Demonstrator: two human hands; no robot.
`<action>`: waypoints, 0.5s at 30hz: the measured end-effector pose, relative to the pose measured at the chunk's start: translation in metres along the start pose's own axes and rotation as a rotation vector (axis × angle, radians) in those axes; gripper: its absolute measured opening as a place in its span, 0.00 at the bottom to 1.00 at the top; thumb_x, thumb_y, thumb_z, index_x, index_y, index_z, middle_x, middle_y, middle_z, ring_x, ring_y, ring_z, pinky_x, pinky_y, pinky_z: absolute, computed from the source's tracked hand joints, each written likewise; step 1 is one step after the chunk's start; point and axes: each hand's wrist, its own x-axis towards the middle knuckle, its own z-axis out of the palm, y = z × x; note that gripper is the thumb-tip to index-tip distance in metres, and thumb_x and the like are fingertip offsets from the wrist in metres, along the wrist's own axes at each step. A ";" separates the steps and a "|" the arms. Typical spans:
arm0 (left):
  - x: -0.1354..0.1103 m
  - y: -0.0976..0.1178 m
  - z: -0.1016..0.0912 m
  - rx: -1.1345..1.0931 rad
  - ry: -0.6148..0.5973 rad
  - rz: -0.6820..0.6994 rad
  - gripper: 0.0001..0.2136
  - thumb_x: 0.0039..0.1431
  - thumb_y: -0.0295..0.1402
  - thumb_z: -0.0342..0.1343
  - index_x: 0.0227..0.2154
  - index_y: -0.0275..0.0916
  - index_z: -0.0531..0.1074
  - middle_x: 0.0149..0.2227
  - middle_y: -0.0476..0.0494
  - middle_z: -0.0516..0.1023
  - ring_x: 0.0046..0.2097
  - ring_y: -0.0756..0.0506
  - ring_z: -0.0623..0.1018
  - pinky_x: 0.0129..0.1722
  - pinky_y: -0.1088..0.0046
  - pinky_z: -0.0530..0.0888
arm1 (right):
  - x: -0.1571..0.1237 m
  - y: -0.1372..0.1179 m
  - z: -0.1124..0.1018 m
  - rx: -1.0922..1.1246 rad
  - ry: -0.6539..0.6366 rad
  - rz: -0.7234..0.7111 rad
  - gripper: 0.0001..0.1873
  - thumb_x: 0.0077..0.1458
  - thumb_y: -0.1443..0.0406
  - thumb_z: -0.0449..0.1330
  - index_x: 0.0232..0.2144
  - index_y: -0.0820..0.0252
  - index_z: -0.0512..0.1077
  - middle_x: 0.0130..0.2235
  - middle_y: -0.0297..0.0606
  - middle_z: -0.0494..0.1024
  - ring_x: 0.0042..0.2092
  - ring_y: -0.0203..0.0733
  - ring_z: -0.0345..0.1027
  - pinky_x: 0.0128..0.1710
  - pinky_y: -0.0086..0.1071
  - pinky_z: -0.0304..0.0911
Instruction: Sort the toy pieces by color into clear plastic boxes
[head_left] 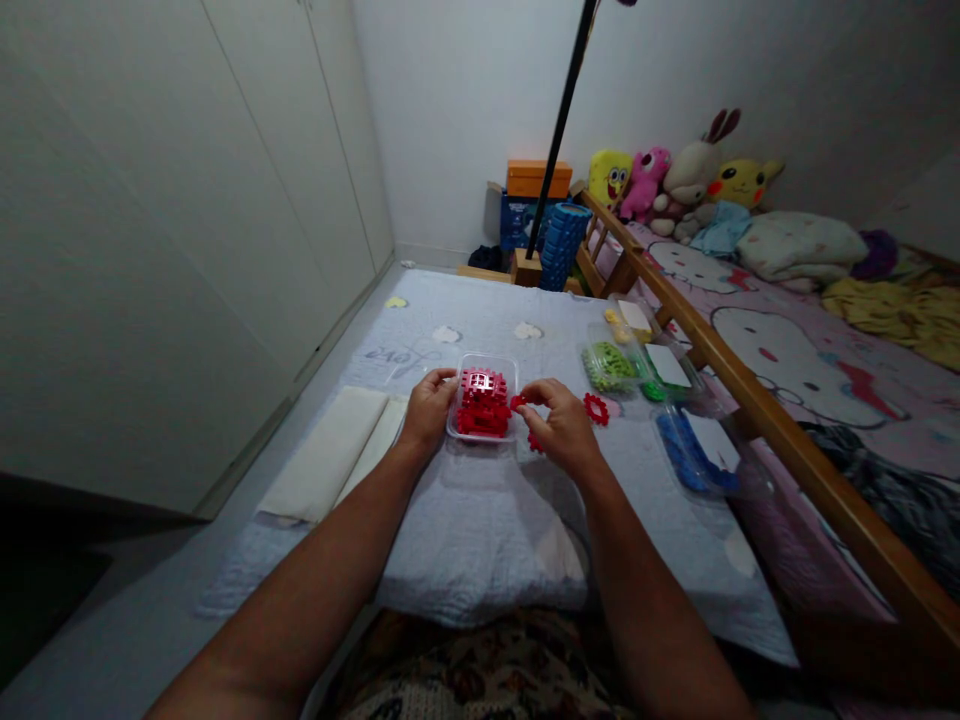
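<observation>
A clear plastic container filled with red toothed plastic pieces stands on the cloth-covered table. Along its left wall, my left hand grips the rim, fingers partly hidden behind it. My right hand is just right of the container and pinches a small red piece between thumb and fingers. Below those fingertips another red piece shows in part on the cloth. A red toothed frame piece lies a little right of that hand.
To the right stand clear boxes with yellow, light green, green and blue pieces, some topped with white cards. A folded cream cloth lies left. Beyond the boxes runs a wooden bed rail; a black pole rises behind.
</observation>
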 end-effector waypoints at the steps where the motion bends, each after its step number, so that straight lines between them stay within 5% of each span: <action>1: 0.000 0.000 0.000 -0.024 -0.011 -0.010 0.18 0.47 0.44 0.64 0.37 0.38 0.74 0.25 0.52 0.74 0.25 0.51 0.70 0.27 0.75 0.67 | 0.004 -0.006 0.005 -0.040 -0.022 -0.022 0.03 0.58 0.68 0.61 0.35 0.56 0.74 0.40 0.40 0.79 0.44 0.46 0.70 0.48 0.38 0.63; 9: -0.004 0.005 0.001 -0.068 -0.039 -0.013 0.18 0.46 0.41 0.64 0.38 0.36 0.73 0.25 0.53 0.75 0.25 0.50 0.72 0.28 0.75 0.68 | 0.017 -0.019 0.034 -0.291 -0.099 0.071 0.08 0.59 0.69 0.62 0.41 0.56 0.77 0.47 0.44 0.81 0.50 0.53 0.67 0.53 0.45 0.59; 15: -0.003 0.003 0.002 -0.087 -0.033 -0.030 0.18 0.46 0.40 0.64 0.39 0.36 0.73 0.26 0.52 0.76 0.26 0.50 0.72 0.28 0.75 0.68 | 0.014 -0.004 0.024 -0.193 -0.030 0.009 0.08 0.61 0.69 0.59 0.42 0.57 0.77 0.46 0.43 0.81 0.50 0.50 0.69 0.54 0.42 0.61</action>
